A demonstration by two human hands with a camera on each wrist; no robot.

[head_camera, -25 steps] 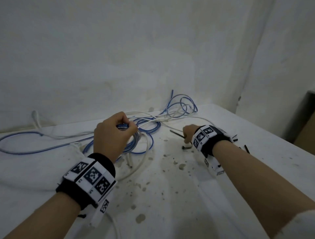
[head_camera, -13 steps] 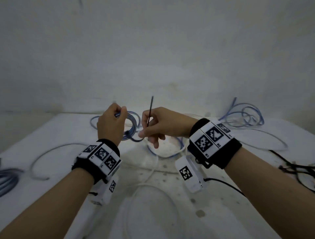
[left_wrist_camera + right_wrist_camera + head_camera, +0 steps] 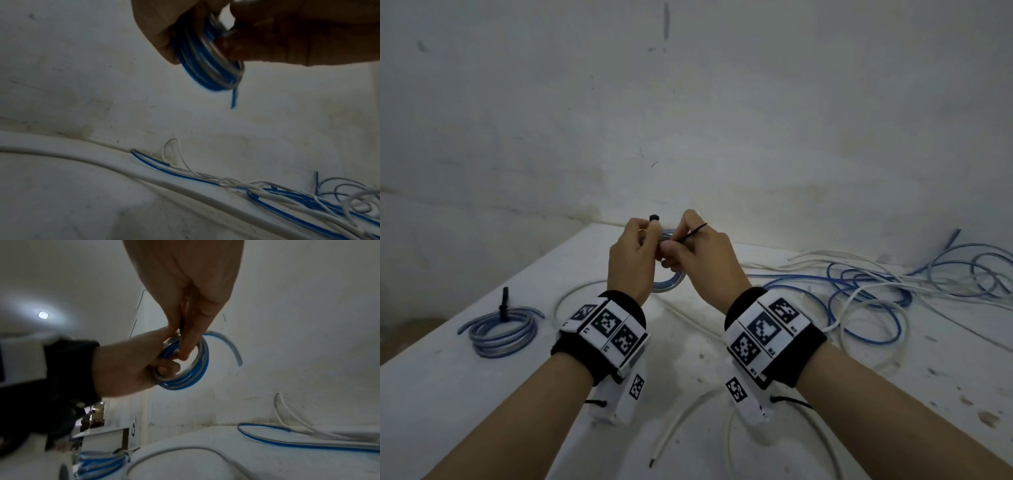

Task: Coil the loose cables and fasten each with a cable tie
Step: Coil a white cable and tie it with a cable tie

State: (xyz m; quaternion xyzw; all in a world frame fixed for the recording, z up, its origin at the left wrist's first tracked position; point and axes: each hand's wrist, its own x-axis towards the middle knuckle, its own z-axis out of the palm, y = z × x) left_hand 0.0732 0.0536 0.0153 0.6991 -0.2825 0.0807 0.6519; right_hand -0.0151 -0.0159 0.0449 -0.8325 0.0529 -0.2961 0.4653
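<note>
Both hands are raised above the white table (image 3: pixel 482 394). My left hand (image 3: pixel 635 258) grips a small blue coil (image 3: pixel 669 282) of cable; the same blue coil (image 3: pixel 191 368) shows in the right wrist view and the blue coil (image 3: pixel 207 68) hangs from my fingers in the left wrist view. A black cable tie (image 3: pixel 690 233) runs between the hands: its head (image 3: pixel 654 218) stands up by my left fingers, its tail sticks out past my right hand (image 3: pixel 697 251), which pinches it against the coil. A finished blue coil (image 3: pixel 500 330) with a black tie lies at the left.
A tangle of loose blue and white cables (image 3: pixel 887 284) spreads over the table's right side. White cable (image 3: pixel 678 421) loops lie near the front, below my wrists. A wall stands close behind the table. The table's left edge drops off near the finished coil.
The view has swung left. The tie, upright in my right hand half a second ago, now lies across the coil with both hands on it. A second ago my right hand reached for ties on the table.
</note>
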